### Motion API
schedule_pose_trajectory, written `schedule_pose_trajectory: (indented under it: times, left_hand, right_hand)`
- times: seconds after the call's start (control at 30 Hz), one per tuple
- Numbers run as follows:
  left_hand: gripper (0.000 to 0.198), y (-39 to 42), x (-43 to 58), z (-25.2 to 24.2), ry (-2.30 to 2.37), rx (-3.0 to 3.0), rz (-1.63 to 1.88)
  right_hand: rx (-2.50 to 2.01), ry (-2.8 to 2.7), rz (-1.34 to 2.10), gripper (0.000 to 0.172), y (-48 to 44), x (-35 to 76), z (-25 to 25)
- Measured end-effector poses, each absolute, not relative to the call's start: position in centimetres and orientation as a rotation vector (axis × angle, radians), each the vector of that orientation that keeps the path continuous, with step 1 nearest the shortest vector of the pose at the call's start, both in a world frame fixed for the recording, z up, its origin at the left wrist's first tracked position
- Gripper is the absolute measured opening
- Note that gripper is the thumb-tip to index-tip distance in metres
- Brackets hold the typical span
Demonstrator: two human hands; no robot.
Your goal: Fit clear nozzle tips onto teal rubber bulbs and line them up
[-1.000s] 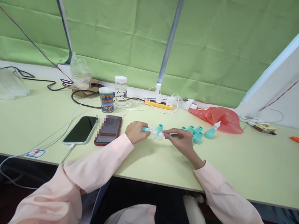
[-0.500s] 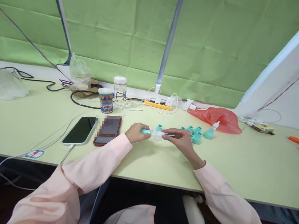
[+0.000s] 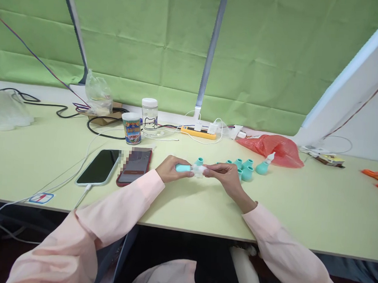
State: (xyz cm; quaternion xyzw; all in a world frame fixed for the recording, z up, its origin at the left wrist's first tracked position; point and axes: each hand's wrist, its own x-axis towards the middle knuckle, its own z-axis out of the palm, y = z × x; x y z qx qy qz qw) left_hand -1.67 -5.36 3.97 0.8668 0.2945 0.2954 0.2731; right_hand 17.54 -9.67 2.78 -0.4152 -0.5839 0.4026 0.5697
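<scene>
My left hand (image 3: 170, 169) is closed around the teal handle (image 3: 183, 168) of a slim tool whose shaft points right. Between the finger and thumb of my right hand (image 3: 223, 174) is a small white nozzle tip (image 3: 202, 169), which meets the tool's end; I cannot tell how far the shaft goes in. Beneath and behind it are pale, see-through pieces (image 3: 197, 173) on the table. A teal rubber bulb (image 3: 199, 161) stands just behind my hands. Several more teal bulbs (image 3: 247, 173) sit right of my right hand, and one bulb (image 3: 262, 167) there carries a white nozzle.
Two phones, one black-screened (image 3: 99, 166) and one red-cased (image 3: 135, 167), lie left of my hands. Behind stand a printed cup (image 3: 132, 129), a clear bottle (image 3: 150, 124) and a yellow power strip (image 3: 198, 133). A red plastic bag (image 3: 276, 150) and orange-handled scissors (image 3: 377, 175) are at right.
The nozzle tip and the tool have come closer together, with less shaft showing between my hands. The whole view has shifted slightly.
</scene>
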Motion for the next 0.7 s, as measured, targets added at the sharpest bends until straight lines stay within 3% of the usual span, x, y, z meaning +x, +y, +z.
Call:
schedule_pose_trajectory:
  times: [0.7]
  left_hand:
    - [0.038, -6.0, -0.4, 2.9, 0.865, 2.114, 0.922]
  right_hand:
    - [-0.87, -1.093, 1.086, 0.011, -9.0, 17.1, 2.5]
